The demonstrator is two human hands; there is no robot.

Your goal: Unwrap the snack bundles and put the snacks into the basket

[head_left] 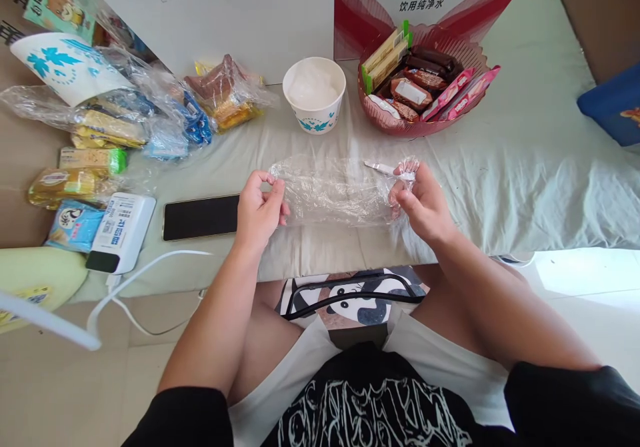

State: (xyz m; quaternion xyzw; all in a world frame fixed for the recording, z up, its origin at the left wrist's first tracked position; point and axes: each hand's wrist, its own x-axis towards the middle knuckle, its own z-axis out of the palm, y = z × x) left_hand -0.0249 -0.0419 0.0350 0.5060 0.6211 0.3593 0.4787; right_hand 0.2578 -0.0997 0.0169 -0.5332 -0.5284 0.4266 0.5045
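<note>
A clear plastic bag (333,190) is stretched flat between my two hands, just above the cloth. My left hand (263,203) pinches its left end between thumb and fingers. At the other end my right hand (423,200) is closed on the crumpled plastic. A small white strip (383,167) lies along the bag beside my right fingers; I cannot tell whether they grip it too. Behind the bag stands a white paper tub (316,117) with blue leaf prints, with something whitish in it. A red ribbed bowl (390,123) of wrapped snacks is to its right.
A black phone (200,218) lies left of my left hand. Beyond it are a white power bank (133,223) with a cable (150,260), bagged snacks (110,127) and a tilted paper tub (70,67). Boxes (250,20) line the back. A blue container (615,103) is at far right.
</note>
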